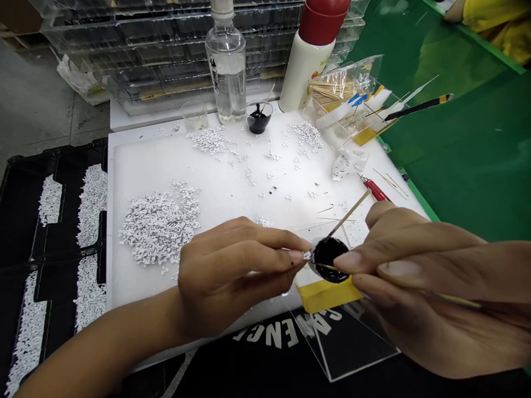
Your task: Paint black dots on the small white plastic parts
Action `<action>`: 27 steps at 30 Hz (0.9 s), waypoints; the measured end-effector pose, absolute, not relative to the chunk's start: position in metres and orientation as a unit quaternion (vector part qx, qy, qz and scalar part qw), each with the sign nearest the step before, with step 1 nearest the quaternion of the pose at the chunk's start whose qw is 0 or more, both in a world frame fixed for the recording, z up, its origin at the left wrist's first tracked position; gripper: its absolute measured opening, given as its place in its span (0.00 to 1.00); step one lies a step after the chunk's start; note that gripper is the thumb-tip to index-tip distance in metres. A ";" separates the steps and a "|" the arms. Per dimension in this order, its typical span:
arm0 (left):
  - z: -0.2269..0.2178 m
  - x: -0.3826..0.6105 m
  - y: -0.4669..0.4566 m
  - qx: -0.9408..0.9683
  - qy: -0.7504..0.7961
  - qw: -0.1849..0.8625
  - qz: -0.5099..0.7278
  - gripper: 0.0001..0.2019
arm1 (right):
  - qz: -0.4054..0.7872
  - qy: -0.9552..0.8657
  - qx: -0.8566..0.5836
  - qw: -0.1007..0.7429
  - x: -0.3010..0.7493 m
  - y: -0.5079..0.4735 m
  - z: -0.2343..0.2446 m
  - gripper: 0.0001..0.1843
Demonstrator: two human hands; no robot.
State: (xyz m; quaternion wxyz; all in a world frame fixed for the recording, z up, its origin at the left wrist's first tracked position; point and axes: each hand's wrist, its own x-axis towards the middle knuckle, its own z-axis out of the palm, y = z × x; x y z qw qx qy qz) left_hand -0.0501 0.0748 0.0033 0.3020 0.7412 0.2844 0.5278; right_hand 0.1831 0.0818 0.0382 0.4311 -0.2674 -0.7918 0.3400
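Observation:
My left hand pinches a tiny white piece between thumb and fingertips, beside the rim of a small cup of black paint. My right hand is closed on a thin wooden stick, its tip close to the white piece and in front of the cup. Another wooden stick leans out of the cup. Below the cup are a clear plastic plate and a strip of yellow tape. A large pile of small white pieces lies left of my hands.
Behind stand a clear bottle, a red-capped white flask and a second black paint cup. A clear holder with sticks and tools is at the right. A red-handled tool lies nearby. Black trays hold more pieces.

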 end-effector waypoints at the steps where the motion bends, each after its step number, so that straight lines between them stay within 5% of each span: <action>1: 0.003 -0.050 0.075 0.742 0.283 0.301 0.528 0.08 | 0.339 -0.796 -0.277 0.418 0.184 0.082 0.038 0.22; 4: 0.003 -0.050 0.075 0.744 0.276 0.300 0.528 0.08 | 0.339 -0.794 -0.280 0.420 0.184 0.082 0.038 0.19; 9: 0.004 -0.050 0.075 0.742 0.278 0.302 0.529 0.08 | 0.354 -0.779 -0.234 0.462 0.179 0.085 0.043 0.32; 27: 0.004 -0.051 0.075 0.747 0.285 0.294 0.524 0.09 | 0.331 -0.786 -0.284 0.438 0.183 0.080 0.038 0.27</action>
